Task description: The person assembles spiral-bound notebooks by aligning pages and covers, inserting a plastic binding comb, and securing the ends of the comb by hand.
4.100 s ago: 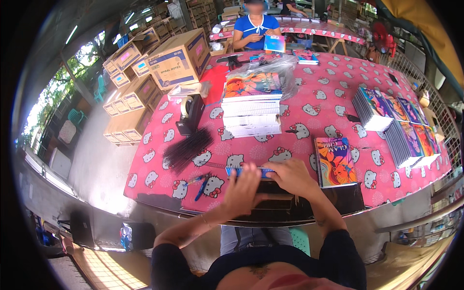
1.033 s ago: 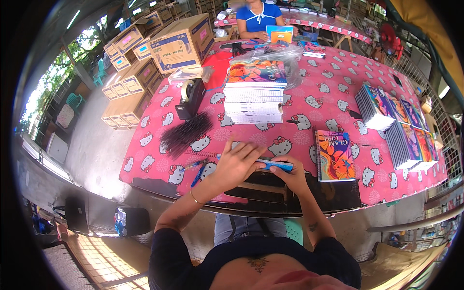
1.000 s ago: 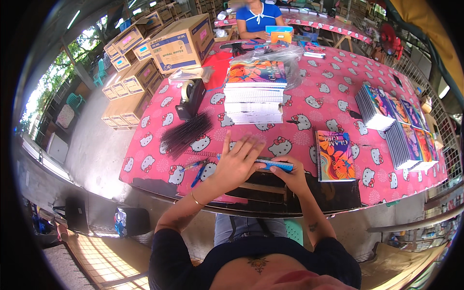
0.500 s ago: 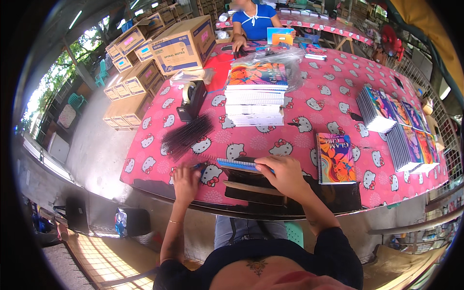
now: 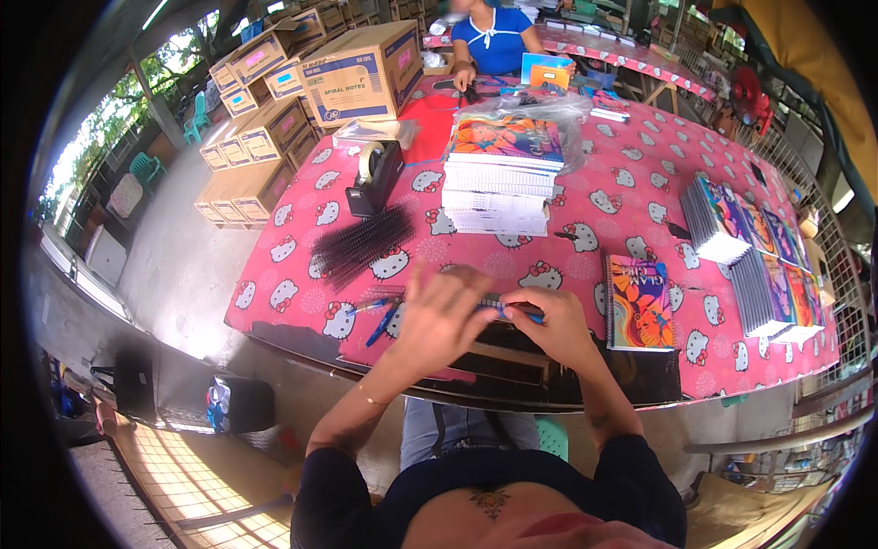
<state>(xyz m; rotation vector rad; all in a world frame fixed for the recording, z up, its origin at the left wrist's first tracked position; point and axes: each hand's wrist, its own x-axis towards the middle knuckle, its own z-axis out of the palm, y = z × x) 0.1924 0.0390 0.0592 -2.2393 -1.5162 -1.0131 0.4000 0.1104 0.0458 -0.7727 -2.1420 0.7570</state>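
The right hand [image 5: 556, 328] has its thumb and fingers clamped on the right part of a narrow blue strip [image 5: 495, 306], at the near edge of the pink table [image 5: 585, 256]. The left hand [image 5: 444, 316], blurred, lies over the strip's left part; whether it grips, I cannot tell. To its left are a slim blue tool [image 5: 380, 328] and, farther, black spiral coils [image 5: 364, 245] beside a tape dispenser [image 5: 377, 181]. A notebook stack [image 5: 501, 178] stands beyond the hands; 1 notebook [image 5: 640, 304] lies to their right. At the far side sits a person in blue [image 5: 494, 41].
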